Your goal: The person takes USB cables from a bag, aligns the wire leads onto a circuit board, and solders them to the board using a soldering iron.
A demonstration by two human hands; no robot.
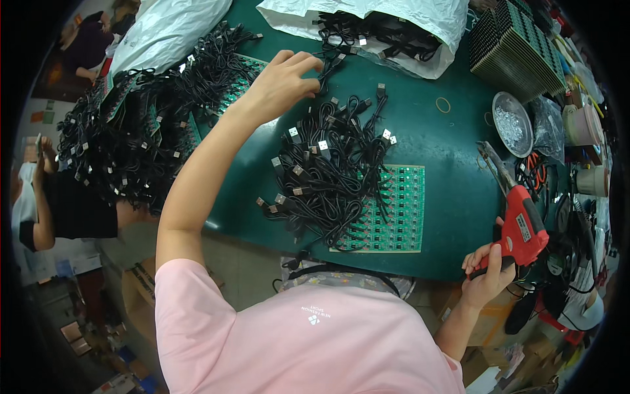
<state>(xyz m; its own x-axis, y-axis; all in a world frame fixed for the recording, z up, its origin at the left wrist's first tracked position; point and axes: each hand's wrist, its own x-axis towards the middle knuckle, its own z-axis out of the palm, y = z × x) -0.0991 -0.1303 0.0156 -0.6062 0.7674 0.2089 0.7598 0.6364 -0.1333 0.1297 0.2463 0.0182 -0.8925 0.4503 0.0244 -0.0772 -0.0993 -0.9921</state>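
My left hand [283,80] is stretched to the far side of the table. Its bent fingertips close on a black USB cable [333,65] that lies before the mouth of a white bag [436,29]. In my right hand [489,269] is a red soldering gun [522,226], held by its grip at the table's right edge, with its metal tip pointing away from me. Before me lies a green circuit board panel [403,203] with rows of small parts. A heap of coiled black USB cables [328,171] covers its left part.
At left, a large mass of cables [125,157] with green panels hangs over the table edge beside another white bag [167,33]. Stacked panels [515,52], a metal bowl of small clear pieces [512,125] and a rubber band [443,105] are at right. Another person [72,203] is at far left.
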